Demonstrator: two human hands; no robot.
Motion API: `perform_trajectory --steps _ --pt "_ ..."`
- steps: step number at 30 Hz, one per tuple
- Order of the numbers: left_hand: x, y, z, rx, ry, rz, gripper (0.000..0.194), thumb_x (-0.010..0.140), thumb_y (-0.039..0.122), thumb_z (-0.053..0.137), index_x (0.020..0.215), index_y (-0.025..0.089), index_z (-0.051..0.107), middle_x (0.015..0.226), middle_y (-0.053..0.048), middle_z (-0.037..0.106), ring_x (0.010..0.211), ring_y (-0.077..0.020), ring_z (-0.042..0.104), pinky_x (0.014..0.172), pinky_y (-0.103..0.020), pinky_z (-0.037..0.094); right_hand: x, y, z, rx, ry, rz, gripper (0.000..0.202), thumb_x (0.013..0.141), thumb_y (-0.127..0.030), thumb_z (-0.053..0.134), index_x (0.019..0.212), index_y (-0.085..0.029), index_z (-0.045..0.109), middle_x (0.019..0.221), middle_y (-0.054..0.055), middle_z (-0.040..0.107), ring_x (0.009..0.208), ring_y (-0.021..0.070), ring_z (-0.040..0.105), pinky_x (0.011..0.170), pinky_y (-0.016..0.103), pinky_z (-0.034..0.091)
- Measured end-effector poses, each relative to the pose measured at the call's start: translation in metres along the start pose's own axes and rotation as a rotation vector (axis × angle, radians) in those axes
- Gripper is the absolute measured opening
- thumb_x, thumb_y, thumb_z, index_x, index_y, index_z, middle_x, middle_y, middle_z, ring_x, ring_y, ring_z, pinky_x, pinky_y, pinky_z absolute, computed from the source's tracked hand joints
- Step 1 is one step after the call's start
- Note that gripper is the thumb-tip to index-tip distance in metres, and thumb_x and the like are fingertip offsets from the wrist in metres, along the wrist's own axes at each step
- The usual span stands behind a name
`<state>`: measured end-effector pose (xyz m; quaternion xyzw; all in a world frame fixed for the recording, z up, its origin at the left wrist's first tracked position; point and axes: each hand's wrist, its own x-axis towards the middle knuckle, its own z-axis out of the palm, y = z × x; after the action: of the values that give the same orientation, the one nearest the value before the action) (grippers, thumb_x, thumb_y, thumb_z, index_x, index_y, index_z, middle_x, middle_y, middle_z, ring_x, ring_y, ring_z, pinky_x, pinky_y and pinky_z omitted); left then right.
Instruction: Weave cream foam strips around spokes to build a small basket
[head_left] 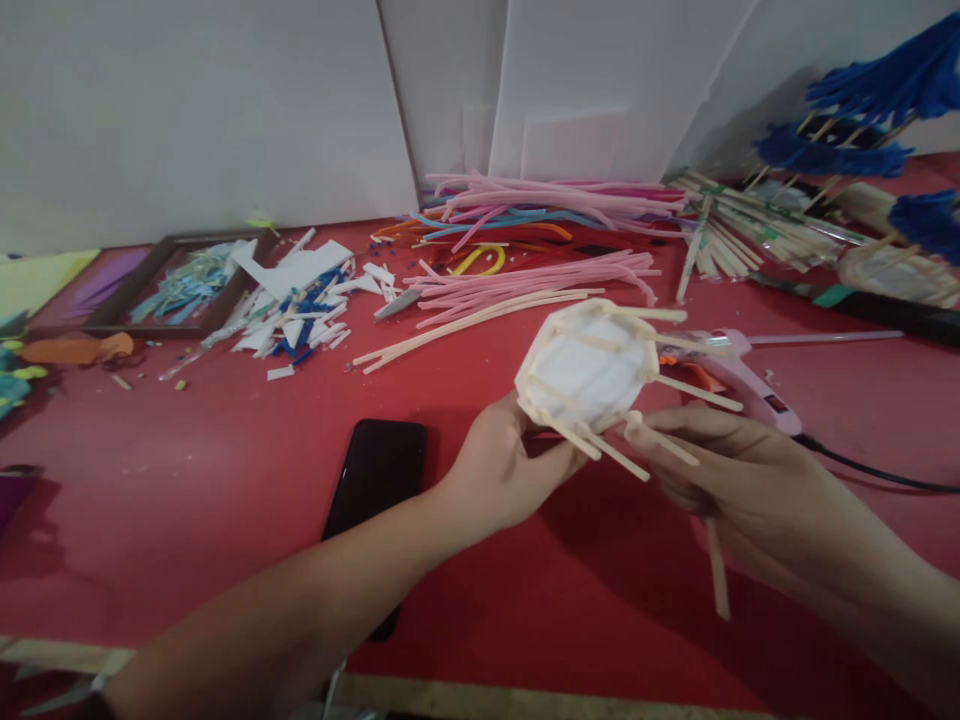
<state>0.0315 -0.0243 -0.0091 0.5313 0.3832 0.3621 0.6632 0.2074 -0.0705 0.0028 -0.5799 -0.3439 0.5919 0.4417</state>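
Note:
My left hand [502, 465] is closed around the lower left edge of a small round frame of pale sticks with a white middle [592, 365]. Several thin wooden sticks [701, 392] jut from its rim toward the right and front. At the rim's lower right, the fingers of my right hand [720, 455] pinch a cream strip, perhaps a pipe cleaner, beside the base of one stick. A loose length of this cream strip [718, 570] hangs below my right hand. The frame is tilted, held above the red table [247, 470].
A black phone [379, 470] lies by my left forearm. Behind my right hand is a pink glue gun [750, 385] with a cord. Pink pipe cleaners [540, 285], white scraps [300, 270], a brown tray [202, 325], bundled sticks [727, 235] and blue-topped models [892, 75] stretch along the back.

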Motion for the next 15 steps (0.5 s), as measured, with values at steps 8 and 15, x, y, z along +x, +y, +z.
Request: perform_trajectory --steps 8,15 --pt "-0.010 0.002 -0.003 0.168 -0.018 0.183 0.030 0.078 0.031 0.080 0.106 0.021 0.076 0.115 -0.010 0.079 0.110 -0.0284 0.073 0.097 -0.039 0.059 0.003 0.006 -0.003 0.030 -0.089 0.072 0.037 0.057 -0.049 0.090 0.065 -0.020 0.069 0.053 -0.005 0.047 0.046 0.0037 0.026 0.042 0.022 0.017" --pt "-0.005 0.008 -0.004 0.006 -0.099 -0.034 0.027 0.072 0.038 0.085 0.091 0.021 0.078 0.101 -0.008 0.082 0.108 -0.0281 0.074 0.094 -0.037 0.060 0.003 -0.005 0.000 -0.085 -0.117 0.002 0.046 0.060 -0.056 0.086 0.059 -0.020 0.059 0.049 -0.008 0.035 0.042 0.0037 0.020 0.039 0.022 0.015"
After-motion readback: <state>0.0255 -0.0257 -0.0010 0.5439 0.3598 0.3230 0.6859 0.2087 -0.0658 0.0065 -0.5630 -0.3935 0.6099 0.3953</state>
